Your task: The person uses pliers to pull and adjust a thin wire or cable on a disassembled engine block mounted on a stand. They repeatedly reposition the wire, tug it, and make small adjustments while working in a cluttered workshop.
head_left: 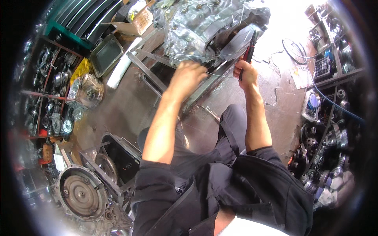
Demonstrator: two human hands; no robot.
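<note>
Ahead, the right hand (247,74) clasps a slim red-and-black tool (249,53) near a silvery metal casing (189,33); the left hand's (186,77) grip, blurred, is unclear.

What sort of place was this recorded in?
Probably a transmission or engine repair workshop: a large metal casing ahead, toothed gears at right, and a round-faced metal unit at lower left.

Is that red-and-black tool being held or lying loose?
Held: the right hand grips the tool, whose far end sticks out.
</note>
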